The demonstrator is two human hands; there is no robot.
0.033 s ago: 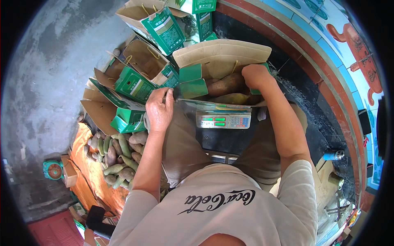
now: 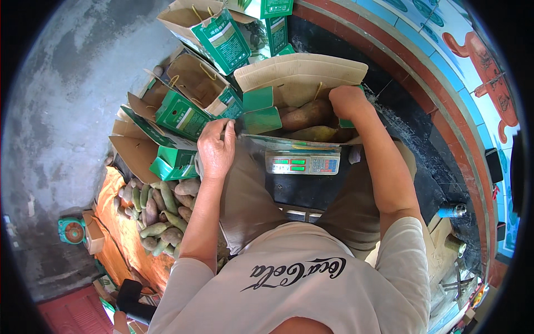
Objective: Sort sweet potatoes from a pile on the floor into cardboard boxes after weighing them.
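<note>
An uncovered green-and-tan cardboard box stands in front of me, its tall back flap raised. Inside lie large brownish and yellow-green tuber-like pieces of produce. My left hand is at the box's near left corner, fingers curled over the edge and thumb apart. At the right end my right hand is closed by the side flap; its fingertips are hidden. A digital scale with lit green displays shows just below the box's near edge, between my knees.
Several open green cartons crowd the left and back. A heap of elongated green and brown produce lies on an orange sheet at left. A blue bottle stands at right, near the curved red-brown ledge.
</note>
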